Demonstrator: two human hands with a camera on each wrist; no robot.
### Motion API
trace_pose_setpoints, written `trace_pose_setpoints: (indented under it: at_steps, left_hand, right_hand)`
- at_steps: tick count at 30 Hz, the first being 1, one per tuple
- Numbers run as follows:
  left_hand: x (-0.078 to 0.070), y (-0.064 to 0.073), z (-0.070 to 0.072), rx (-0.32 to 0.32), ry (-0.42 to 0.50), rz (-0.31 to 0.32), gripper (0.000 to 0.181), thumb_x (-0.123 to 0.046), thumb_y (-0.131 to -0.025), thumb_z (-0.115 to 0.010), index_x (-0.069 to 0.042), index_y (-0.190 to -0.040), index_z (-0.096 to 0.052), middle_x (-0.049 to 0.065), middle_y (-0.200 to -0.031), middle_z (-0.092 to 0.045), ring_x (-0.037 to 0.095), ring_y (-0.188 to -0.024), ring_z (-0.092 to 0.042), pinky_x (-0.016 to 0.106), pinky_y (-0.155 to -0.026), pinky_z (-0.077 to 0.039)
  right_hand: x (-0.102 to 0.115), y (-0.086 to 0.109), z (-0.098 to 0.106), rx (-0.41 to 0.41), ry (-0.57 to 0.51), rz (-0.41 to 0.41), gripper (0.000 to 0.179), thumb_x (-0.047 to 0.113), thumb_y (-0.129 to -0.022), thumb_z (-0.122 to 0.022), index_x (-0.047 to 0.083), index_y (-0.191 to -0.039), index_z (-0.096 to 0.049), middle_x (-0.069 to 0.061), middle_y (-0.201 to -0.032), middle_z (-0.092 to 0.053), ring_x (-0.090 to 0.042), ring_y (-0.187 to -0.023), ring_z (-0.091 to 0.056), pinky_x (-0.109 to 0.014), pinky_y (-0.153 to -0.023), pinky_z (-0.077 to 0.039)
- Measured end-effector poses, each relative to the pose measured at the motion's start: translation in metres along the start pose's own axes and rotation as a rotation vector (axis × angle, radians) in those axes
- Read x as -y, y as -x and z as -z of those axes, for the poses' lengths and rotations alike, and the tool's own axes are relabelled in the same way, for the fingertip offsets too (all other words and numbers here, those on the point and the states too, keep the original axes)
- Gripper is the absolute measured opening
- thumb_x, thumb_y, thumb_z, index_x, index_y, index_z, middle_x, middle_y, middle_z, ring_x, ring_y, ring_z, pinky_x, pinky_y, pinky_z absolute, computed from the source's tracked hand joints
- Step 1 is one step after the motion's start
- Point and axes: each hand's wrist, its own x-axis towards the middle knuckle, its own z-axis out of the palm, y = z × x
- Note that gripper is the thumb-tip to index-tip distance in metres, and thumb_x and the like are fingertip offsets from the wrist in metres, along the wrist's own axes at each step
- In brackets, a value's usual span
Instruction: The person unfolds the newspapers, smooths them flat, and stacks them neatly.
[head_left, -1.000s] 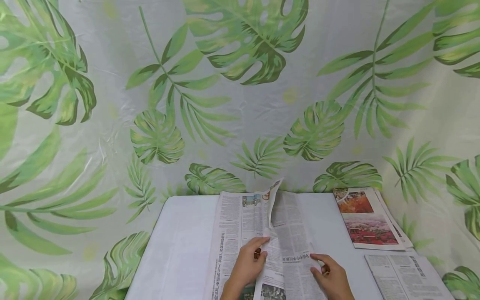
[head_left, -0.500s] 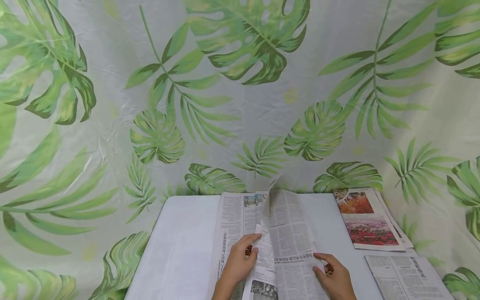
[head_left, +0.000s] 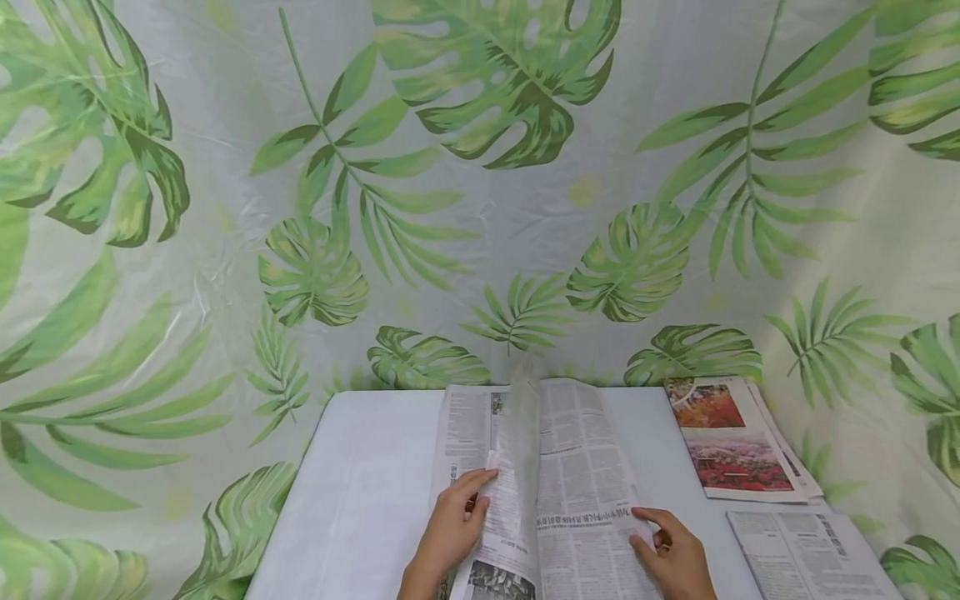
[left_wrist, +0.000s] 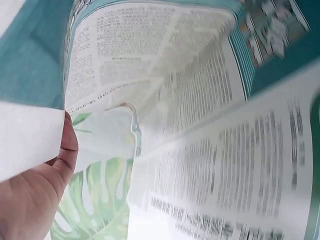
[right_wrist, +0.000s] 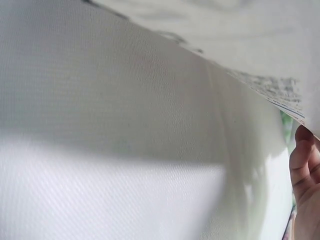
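An open newspaper [head_left: 577, 454] lies over the middle of the white table in the head view. One of its pages [head_left: 517, 475] stands raised and curved near the centre, and my left hand [head_left: 453, 523] pinches that page's edge between thumb and fingers. In the left wrist view, the left hand [left_wrist: 42, 187] is at the lower left beside printed sheets with teal borders. My right hand [head_left: 675, 554] pinches the newspaper's right edge. The right wrist view has the right hand [right_wrist: 306, 170] at the far right, its fingertips at the paper's edge.
At the back right of the table [head_left: 360, 483] lies a printed paper with red flower pictures [head_left: 738, 458]. A folded newspaper [head_left: 810, 554] is in front of it. A leaf-patterned curtain [head_left: 480, 208] hangs behind and on both sides.
My left hand has moved left and slightly down with the page, which has swung leftward and exposes more of the right-hand side. My right hand has shifted only slightly right.
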Motion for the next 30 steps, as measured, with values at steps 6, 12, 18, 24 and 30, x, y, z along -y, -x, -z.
trace_pose_setpoints:
  at_steps: [6,12,18,24,30]
  left_hand:
    - [0.005,0.005,0.012,0.005,-0.016,0.016,0.046,-0.004,-0.101,-0.061,-0.018,-0.145,-0.059,0.004,-0.146,-0.059,0.019,-0.113,-0.066,0.022,-0.082,-0.058]
    - [0.009,0.009,0.019,-0.018,-0.056,0.042,0.048,-0.008,-0.100,-0.064,-0.019,-0.147,-0.058,0.005,-0.149,-0.057,0.015,-0.109,-0.063,0.022,-0.081,-0.056]
    - [0.012,0.014,0.024,-0.021,-0.040,0.058,0.053,-0.011,-0.098,-0.067,-0.019,-0.149,-0.055,0.009,-0.154,-0.053,0.027,-0.132,-0.058,0.031,-0.092,-0.057]
    - [0.014,0.018,0.032,-0.030,-0.009,0.083,0.054,-0.009,-0.098,-0.068,-0.023,-0.149,-0.056,0.005,-0.153,-0.054,0.022,-0.127,-0.059,0.027,-0.089,-0.056]
    - [0.019,0.023,0.042,-0.042,-0.002,0.112,0.051,-0.008,-0.100,-0.064,-0.028,-0.146,-0.059,0.005,-0.154,-0.054,0.023,-0.122,-0.063,0.023,-0.084,-0.057]
  right_hand:
    - [-0.002,0.000,0.003,-0.006,0.005,-0.017,0.043,0.010,-0.083,-0.083,0.016,-0.124,-0.072,0.000,-0.084,-0.059,-0.007,-0.057,-0.043,-0.022,-0.050,-0.039]
    - [-0.001,0.000,0.004,0.004,-0.002,-0.023,0.044,0.007,-0.082,-0.083,0.016,-0.124,-0.072,-0.001,-0.086,-0.060,-0.007,-0.055,-0.042,-0.022,-0.051,-0.040]
    - [-0.001,0.001,0.006,0.008,0.016,-0.011,0.044,0.006,-0.083,-0.083,0.015,-0.124,-0.072,-0.002,-0.096,-0.065,-0.008,-0.058,-0.043,-0.022,-0.054,-0.039]
    - [-0.003,0.001,0.006,0.004,0.039,0.024,0.044,0.005,-0.082,-0.083,0.015,-0.124,-0.073,-0.004,-0.108,-0.068,-0.007,-0.059,-0.044,-0.022,-0.055,-0.039]
    - [-0.006,0.001,0.007,-0.003,0.056,0.043,0.043,0.006,-0.083,-0.083,0.015,-0.123,-0.073,-0.003,-0.106,-0.068,-0.006,-0.058,-0.043,-0.022,-0.054,-0.038]
